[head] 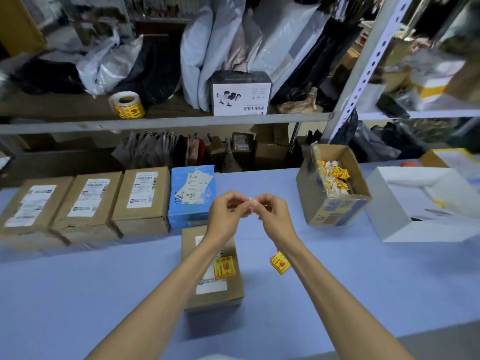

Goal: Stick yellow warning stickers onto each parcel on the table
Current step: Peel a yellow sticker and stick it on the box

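Note:
Both hands are raised over the blue table (104,281). My left hand (227,214) and my right hand (272,215) pinch a small whitish sticker piece (251,203) between their fingertips. Below my left forearm lies a brown parcel (215,294) with a yellow warning sticker (224,267) on its top. A loose yellow sticker (280,263) lies on the table beside my right forearm. Along the back stand three brown parcels (31,206) (89,201) (142,198) and a blue parcel (192,196), showing no yellow stickers.
An open cardboard box (330,209) with several yellow stickers and backing scraps stands at the right. A white box (415,203) lies further right. A roll of yellow stickers (127,105) and a white carton (241,96) stand on the shelf behind, among bags.

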`<state>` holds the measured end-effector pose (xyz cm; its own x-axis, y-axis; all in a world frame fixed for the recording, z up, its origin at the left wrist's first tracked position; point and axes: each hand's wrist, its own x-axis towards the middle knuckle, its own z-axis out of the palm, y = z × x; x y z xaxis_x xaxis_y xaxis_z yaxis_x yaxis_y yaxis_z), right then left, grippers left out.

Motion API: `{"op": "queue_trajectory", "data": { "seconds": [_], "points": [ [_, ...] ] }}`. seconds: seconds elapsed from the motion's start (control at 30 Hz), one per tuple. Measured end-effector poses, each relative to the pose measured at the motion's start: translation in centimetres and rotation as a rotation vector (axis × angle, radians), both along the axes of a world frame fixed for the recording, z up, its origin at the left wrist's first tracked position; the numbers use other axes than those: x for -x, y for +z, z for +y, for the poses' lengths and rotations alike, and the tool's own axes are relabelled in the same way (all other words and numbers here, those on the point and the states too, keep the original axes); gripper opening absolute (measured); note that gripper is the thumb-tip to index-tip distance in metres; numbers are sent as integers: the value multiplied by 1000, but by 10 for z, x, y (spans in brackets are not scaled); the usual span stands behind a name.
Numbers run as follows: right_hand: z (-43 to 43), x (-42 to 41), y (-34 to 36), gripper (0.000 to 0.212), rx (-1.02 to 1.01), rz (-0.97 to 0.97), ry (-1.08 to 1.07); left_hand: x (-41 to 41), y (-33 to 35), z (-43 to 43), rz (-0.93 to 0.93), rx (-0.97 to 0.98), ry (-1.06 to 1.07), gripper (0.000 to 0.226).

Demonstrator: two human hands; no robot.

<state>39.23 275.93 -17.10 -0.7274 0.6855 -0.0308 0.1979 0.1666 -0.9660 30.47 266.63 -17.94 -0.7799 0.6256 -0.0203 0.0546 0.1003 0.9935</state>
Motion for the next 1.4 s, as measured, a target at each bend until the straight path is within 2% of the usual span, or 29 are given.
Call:
{"op": "queue_trajectory", "data": {
  "seconds": [0.1,0.3,0.5,0.67,0.8,0.9,1.07,1.2,1.4],
  "points": [
    [24,-17,4,11,-58,-12,-119,-8,0,30,75,45,-101,3],
    [87,-49,19,12,-182,-64,-224,-26,16,101,377,187,-261,6],
    [170,-73,38,3,-559,-296,-301,-28,43,171,714,436,-509,21],
    [232,-73,47,17,-637,-421,-331,-27,59,220,932,656,-588,30],
    [249,-72,50,41,-619,-623,-147,-21,63,235,906,704,-603,36],
    [247,-71,43,46,-568,-651,-114,-15,63,229,874,698,-582,30],
    [217,-58,26,33,-540,-626,-66,5,42,187,716,715,-529,36],
    [162,-21,13,30,-565,-587,112,25,15,120,581,773,-428,37],
    [57,39,-27,35,-520,-569,429,36,-39,-9,313,824,-189,25]
  ]
}}
